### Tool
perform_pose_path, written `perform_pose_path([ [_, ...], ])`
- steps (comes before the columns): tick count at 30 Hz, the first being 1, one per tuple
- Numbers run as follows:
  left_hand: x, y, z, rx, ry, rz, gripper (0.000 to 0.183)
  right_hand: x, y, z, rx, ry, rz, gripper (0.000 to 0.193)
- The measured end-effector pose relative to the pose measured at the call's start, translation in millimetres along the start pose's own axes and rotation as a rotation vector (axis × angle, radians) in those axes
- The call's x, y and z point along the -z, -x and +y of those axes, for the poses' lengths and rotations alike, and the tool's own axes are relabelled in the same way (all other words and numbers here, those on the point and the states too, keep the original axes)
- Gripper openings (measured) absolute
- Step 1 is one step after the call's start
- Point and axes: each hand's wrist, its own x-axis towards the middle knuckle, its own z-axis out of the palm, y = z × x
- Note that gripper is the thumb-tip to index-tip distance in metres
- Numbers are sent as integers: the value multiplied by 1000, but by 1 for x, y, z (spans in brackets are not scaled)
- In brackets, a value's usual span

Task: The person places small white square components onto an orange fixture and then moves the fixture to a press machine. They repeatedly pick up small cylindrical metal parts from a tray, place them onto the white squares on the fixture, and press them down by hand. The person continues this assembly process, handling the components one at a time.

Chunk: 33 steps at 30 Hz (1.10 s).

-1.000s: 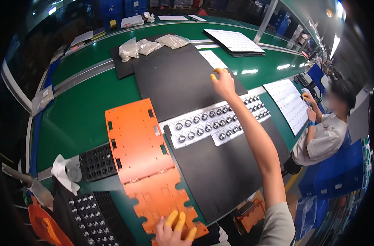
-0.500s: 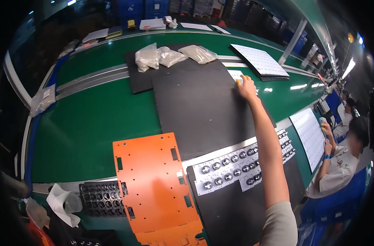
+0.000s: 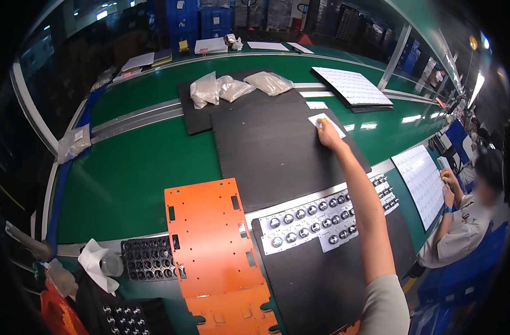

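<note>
My right hand point(image 3: 327, 135), with yellow covers on its fingertips, grips a small white rectangular board point(image 3: 336, 128) above the far right part of a black mat point(image 3: 266, 153). Just beyond it, another white board point(image 3: 316, 105) lies by the mat's edge. Closer to me, rows of white boards with round black lens-like parts point(image 3: 303, 231) lie on a second black mat point(image 3: 305, 285). My left hand is out of the picture.
An orange perforated plate point(image 3: 210, 240) stands left of the near mat, beside a black pocketed tray point(image 3: 149, 265). Clear bags point(image 3: 269, 82) sit on the far mat. A stack of white sheets point(image 3: 353, 86) lies far right. A co-worker point(image 3: 461, 223) handles parts at the right.
My right hand has drawn back toward me and slightly left, bringing a white board over the black mat. The whole view has shifted a little.
</note>
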Motion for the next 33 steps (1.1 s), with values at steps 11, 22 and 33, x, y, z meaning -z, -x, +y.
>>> perform_pose_path([
  [11,-2,-1,19,-46,-33,110,41,17,129,-149,425,-223,-236,47],
  [22,-2,2,20,-140,19,218,38,41,172,-239,433,101,-274,62],
  [33,-2,5,16,-176,24,223,37,36,168,-253,655,278,-56,25],
])
